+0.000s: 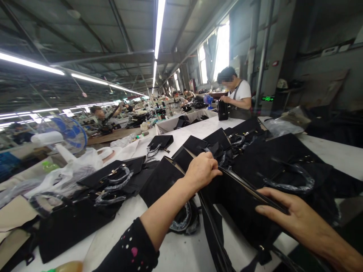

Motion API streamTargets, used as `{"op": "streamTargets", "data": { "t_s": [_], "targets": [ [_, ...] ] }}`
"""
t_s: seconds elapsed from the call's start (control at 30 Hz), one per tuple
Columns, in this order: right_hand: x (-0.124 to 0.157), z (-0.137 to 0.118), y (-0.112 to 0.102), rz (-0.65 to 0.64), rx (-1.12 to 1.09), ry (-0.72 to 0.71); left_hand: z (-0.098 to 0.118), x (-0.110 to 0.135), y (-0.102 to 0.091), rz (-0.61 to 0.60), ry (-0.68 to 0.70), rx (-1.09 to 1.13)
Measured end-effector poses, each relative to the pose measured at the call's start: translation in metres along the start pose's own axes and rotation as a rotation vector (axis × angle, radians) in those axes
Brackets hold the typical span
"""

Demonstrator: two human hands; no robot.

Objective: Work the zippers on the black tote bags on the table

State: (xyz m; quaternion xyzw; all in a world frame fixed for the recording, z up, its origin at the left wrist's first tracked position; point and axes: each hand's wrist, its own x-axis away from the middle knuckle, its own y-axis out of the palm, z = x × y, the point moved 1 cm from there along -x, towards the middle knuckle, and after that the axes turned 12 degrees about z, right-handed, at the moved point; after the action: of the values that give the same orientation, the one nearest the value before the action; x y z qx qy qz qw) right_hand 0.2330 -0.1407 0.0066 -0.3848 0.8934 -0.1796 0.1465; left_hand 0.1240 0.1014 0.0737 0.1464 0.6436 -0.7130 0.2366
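Note:
A black handbag (241, 204) stands open in front of me on the white table (181, 249). My left hand (202, 170) is closed over the far end of its top rim. My right hand (286, 211) grips the near right edge of the same bag, fingers curled along the rim. Several more black handbags lie around it, with plastic-wrapped handles (292, 177).
A pile of black bags (113, 177) lies left, beside clear plastic bags (70, 170) and a blue fan (72, 132). A person in a white shirt (238, 96) works at the table's far end. Other workers sit at tables further left.

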Motion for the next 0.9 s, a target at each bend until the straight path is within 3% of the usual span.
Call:
{"op": "streamTargets", "data": {
  "t_s": [0.1,0.27,0.53,0.67,0.9],
  "targets": [
    [-0.012,0.001,-0.008,-0.012,-0.017,0.076,-0.003,-0.001,0.004,0.028,0.016,0.153],
    [-0.028,0.001,-0.021,0.052,-0.043,0.038,-0.002,-0.001,0.002,0.020,0.007,0.298],
    [-0.048,0.013,-0.028,0.119,-0.004,0.056,-0.001,-0.002,0.001,-0.007,-0.032,0.256],
    [-0.056,0.012,-0.031,0.156,-0.003,-0.009,-0.003,-0.001,0.003,0.001,-0.064,0.249],
    [-0.063,0.006,-0.031,0.130,-0.011,-0.018,-0.002,-0.001,0.002,-0.006,-0.102,0.224]
  ]
}}
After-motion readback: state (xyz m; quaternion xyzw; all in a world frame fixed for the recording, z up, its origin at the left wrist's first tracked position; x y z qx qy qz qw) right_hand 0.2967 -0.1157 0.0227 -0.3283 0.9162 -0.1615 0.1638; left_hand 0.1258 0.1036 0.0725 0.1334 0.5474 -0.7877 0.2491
